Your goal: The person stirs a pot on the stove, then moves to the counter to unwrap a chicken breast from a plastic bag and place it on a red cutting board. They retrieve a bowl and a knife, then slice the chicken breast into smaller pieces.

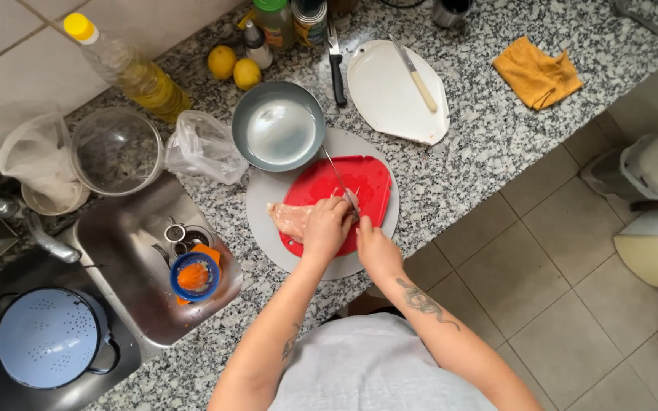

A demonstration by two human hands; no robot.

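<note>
Beyond our grip, at the far edge of the counter, we see a clear oil bottle (131, 68) with a yellow cap lying tilted, and near it a green-lidded jar (276, 21) and a tin (311, 19) whose labels are too small to make out. Two lemons (234, 67) sit just in front of them. Just past our hands stands an empty grey pan (279, 125); further left we see an empty glass bowl (116, 149), and in the sink a small blue cup (194, 275) holding something orange. Our left hand (326, 228) presses flat on the pale pink raw chicken (292, 218), which lies on the red cutting board (359, 183). Our right hand (375, 247) is clenched around the knife (342, 184), blade against the meat.
</note>
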